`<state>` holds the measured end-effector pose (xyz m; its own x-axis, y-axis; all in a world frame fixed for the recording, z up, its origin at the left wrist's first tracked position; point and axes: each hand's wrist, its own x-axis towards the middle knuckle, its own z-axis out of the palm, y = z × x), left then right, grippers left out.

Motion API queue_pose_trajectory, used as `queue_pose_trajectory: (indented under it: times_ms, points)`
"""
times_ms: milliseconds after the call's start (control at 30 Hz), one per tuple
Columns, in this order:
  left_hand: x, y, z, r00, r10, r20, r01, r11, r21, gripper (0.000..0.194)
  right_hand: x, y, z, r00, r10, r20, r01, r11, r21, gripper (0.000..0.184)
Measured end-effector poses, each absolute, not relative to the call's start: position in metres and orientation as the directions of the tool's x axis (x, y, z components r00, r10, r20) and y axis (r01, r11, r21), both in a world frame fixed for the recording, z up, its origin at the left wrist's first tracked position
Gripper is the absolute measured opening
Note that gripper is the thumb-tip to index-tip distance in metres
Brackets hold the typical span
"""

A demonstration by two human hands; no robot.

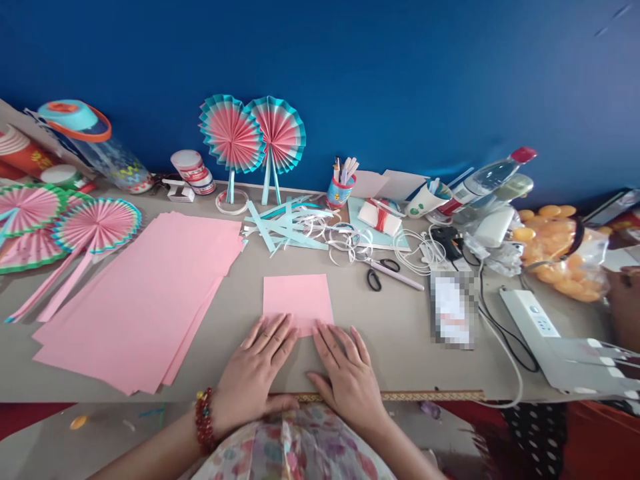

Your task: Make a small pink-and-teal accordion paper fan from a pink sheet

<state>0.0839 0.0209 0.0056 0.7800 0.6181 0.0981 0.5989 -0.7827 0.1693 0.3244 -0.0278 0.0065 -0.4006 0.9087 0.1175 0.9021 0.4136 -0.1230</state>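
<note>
A pink sheet of paper [296, 293], roughly square, lies flat near the front of the table. My left hand [263, 360] rests palm down, its fingertips on the sheet's lower left part. On the lower right corner lie the fingertips of my right hand [350, 373], also palm down with the fingers spread. Both hands are open and hold nothing. The sheet's near edge is partly hidden beneath the fingers. To the left is a stack of larger pink sheets [145, 300]. Black-handled scissors [383, 272] lie beyond my right hand.
Pleated paper fans [233, 137] lean against the blue wall; another fan [97, 223] lies at left. Paper strips [287, 223], a pen cup [341, 193], a bottle [487, 180] and white cable [417, 250] line the back. A power strip [540, 320] is at right.
</note>
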Motion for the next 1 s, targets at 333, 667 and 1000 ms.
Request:
queue_pose_trajectory:
  times_ms: [333, 667, 1000]
  points:
    - [0.083, 0.021, 0.003, 0.782, 0.617, 0.087, 0.594, -0.781, 0.193, 0.104, 0.325, -0.029, 0.005, -0.421, 0.903, 0.083, 0.903, 0.425, -0.053, 0.072]
    - [0.102, 0.020, 0.011, 0.792, 0.600, 0.111, 0.557, -0.785, 0.269, 0.106, 0.325, -0.029, 0.007, -0.429, 0.899, 0.088, 0.900, 0.434, -0.045, 0.074]
    - [0.093, 0.023, 0.013, 0.799, 0.578, 0.166, 0.500, -0.792, 0.350, 0.095, 0.332, -0.028, 0.005, -0.472, 0.872, 0.130, 0.877, 0.479, -0.033, 0.071]
